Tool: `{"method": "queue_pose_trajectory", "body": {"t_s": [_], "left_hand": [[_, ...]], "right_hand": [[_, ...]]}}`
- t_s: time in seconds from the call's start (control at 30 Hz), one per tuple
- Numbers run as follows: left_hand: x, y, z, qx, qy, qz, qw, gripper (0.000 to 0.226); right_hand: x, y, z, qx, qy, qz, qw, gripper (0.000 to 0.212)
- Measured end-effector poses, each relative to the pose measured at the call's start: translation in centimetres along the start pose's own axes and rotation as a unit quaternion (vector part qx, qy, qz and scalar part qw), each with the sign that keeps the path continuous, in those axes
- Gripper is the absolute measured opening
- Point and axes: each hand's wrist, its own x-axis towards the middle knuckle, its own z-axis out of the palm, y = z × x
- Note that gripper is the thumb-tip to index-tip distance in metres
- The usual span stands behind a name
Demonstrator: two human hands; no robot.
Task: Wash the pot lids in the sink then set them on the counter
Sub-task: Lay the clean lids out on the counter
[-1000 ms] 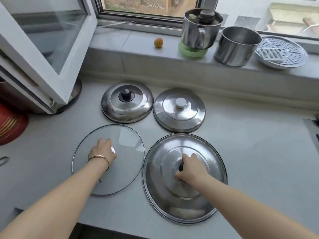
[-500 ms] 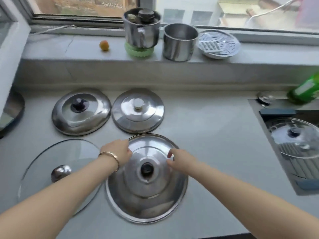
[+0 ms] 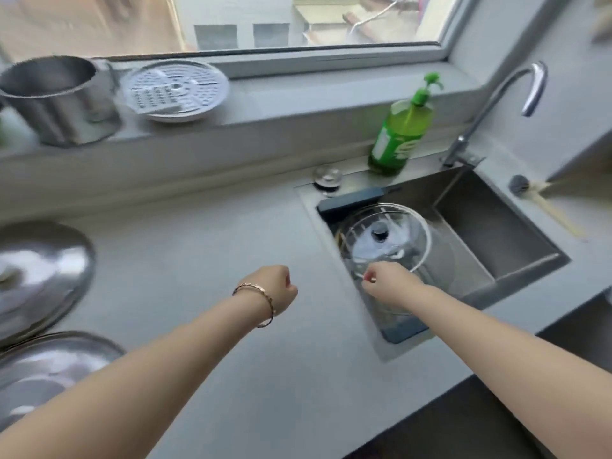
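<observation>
Your left hand is curled into a fist and holds nothing, above the counter just left of the sink. Your right hand, apart from it, has bent fingers at the near rim of the glass lid; whether it grips the rim cannot be told. The lid lies knob-up in the sink's left part. Two steel lids lie blurred, well left of the sink.
</observation>
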Motion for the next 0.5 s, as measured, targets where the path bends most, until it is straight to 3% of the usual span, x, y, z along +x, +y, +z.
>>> {"method": "queue_pose_trajectory", "body": {"t_s": [0.27, 0.5], "left_hand": [[10.6, 16.8, 6.2, -0.055, 0.017, -0.025, 0.998, 0.034], [20.0, 21.8, 7.5, -0.046, 0.004, -0.099, 0.994, 0.041]], "right_hand": [[7.0, 17.7, -4.1, -0.021, 0.011, 0.043, 0.999, 0.022], [11.9, 25.4, -5.9, 0.027, 0.035, 0.077, 0.996, 0.024]]}}
